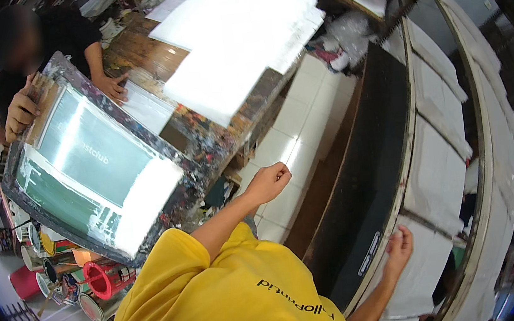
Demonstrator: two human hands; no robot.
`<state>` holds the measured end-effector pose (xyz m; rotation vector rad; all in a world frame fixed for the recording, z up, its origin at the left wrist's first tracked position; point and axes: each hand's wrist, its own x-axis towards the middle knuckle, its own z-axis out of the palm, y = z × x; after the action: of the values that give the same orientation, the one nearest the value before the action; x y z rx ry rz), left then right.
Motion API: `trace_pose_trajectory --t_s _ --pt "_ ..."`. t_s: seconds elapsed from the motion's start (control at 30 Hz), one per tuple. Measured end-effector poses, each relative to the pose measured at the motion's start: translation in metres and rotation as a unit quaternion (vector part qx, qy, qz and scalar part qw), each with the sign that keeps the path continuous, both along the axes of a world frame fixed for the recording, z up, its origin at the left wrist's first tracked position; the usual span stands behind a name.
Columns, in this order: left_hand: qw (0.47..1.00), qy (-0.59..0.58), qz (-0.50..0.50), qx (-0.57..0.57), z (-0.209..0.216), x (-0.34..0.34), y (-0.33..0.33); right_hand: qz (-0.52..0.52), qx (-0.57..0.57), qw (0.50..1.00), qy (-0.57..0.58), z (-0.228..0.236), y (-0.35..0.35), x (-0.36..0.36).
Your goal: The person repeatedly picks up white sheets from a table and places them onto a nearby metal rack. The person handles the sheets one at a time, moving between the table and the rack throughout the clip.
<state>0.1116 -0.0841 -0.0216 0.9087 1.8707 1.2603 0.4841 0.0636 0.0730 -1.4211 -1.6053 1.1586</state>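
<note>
Wearer's right hand (399, 247), fingers together, flat on a white sheet (421, 254) on the rack w/ others laid; left hand (269, 182) fisted, empty; co-worker holds the screen frame (89, 164) — printing ongoing.

Screen-printing workshop. Evidence: large ink-crusted printing screen frame (89, 164) w/ green mesh, tilted up over paint-spattered wooden worktop (143, 50); white sheets (236, 36) stacked on it; ink cans (70, 270) on floor; drying racks (448, 113) w/ white sheets along right side.
</note>
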Motion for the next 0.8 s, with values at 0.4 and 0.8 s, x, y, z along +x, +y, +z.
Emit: trace_pose_trajectory --t_s 0.4,0.8 --pt "0.953 0.193 0.202 0.114 0.094 -0.126 0.043 0.171 -0.176 0.967 0.064 -0.064 0.003 -0.168" --pt "0.866 0.399 0.268 -0.14 0.062 -0.259 0.088 0.11 -0.179 0.977 0.046 -0.081 0.026 -0.158"
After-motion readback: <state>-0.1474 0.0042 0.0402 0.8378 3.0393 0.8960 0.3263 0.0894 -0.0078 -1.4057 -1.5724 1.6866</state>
